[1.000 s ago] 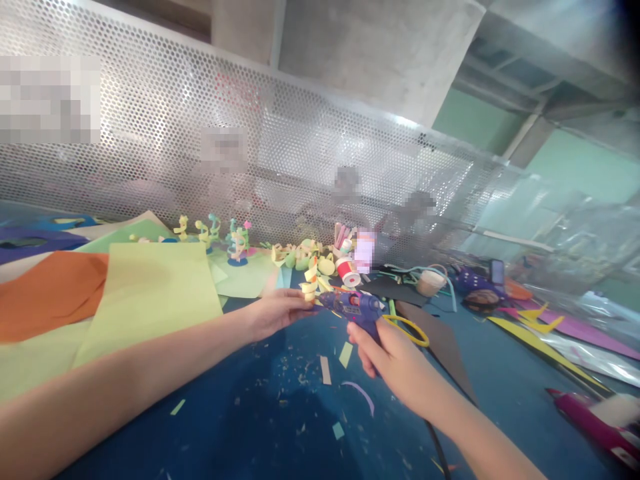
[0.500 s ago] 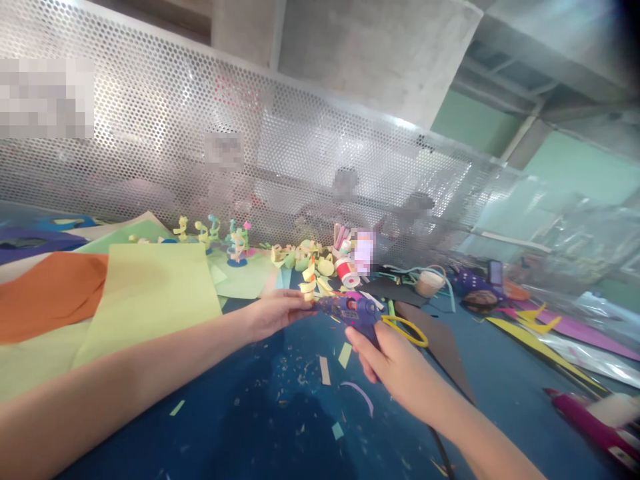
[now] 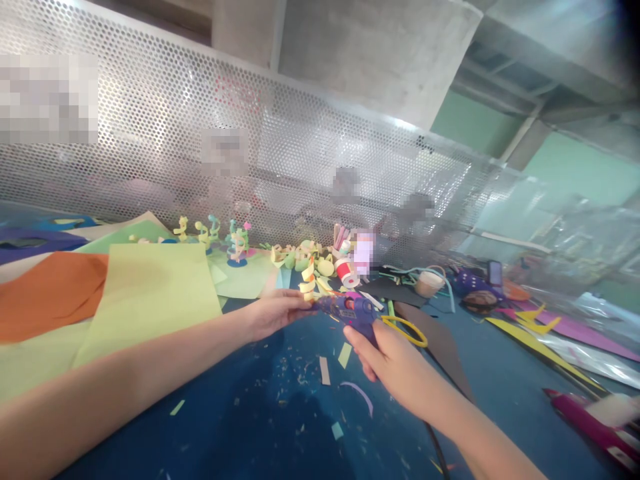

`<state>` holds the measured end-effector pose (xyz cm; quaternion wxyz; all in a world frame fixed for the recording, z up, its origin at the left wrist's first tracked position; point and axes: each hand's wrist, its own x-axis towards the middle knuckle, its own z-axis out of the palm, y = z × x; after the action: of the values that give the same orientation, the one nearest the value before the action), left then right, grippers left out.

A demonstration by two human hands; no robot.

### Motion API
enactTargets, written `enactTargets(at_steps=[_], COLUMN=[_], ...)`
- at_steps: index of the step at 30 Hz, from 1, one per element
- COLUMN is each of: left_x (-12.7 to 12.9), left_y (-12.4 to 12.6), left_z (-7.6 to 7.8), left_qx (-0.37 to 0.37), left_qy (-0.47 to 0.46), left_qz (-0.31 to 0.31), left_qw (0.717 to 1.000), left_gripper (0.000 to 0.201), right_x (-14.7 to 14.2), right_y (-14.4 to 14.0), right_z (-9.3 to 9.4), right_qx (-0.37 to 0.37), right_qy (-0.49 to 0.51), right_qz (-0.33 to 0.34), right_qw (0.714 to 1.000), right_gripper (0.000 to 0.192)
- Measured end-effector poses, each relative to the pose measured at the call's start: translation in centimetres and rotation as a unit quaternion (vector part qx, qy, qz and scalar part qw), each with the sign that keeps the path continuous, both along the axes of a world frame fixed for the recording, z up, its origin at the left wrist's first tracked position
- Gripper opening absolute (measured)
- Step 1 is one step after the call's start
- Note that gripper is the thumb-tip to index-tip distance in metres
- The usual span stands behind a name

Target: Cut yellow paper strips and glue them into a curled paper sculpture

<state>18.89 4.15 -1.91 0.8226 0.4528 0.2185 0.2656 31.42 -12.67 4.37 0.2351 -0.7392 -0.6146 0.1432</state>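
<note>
My right hand (image 3: 383, 353) is wrapped round the handle of a blue hot glue gun (image 3: 350, 311), whose nozzle points left. Pinched in the fingertips of my left hand (image 3: 277, 311) is a curled yellow foam strip (image 3: 307, 283), standing upright in a spiral. The gun's tip is right at the base of this strip; whether they touch I cannot make out. Behind the strip lies a heap of yellow and green foam pieces (image 3: 305, 252). Small foam figures on round blue bases (image 3: 237, 250) stand farther left.
Yellow-green foam sheets (image 3: 160, 287) and an orange sheet (image 3: 55, 293) cover the left side. Foam scraps (image 3: 325, 371) litter the blue table (image 3: 240, 413). To the right are a cup (image 3: 430, 283), a yellow ring (image 3: 406, 331) and a magenta tool (image 3: 590, 420). A perforated metal screen (image 3: 300, 147) rises behind.
The glue gun has shifted very slightly left along with my right hand. Both hands keep their holds, and the curled strip stays almost in place.
</note>
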Motion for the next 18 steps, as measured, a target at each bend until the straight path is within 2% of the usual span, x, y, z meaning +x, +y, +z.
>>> enactTargets(at_steps=[12,18], left_x=[0.07,-0.04], left_y=[0.14,0.19], left_z=[-0.25,-0.42], left_qx=[0.0,0.013], left_qy=[0.007,0.007], left_qz=[0.007,-0.002], left_qw=[1.0,1.0], left_gripper=[0.01,0.007], right_x=[0.23,1.06], right_y=[0.03,-0.71], right_z=[-0.16,0.06], right_qx=[-0.014,0.02], right_qy=[0.021,0.191], right_qz=[-0.004,-0.017], right_qw=[1.0,0.981], right_gripper=[0.038,0.038])
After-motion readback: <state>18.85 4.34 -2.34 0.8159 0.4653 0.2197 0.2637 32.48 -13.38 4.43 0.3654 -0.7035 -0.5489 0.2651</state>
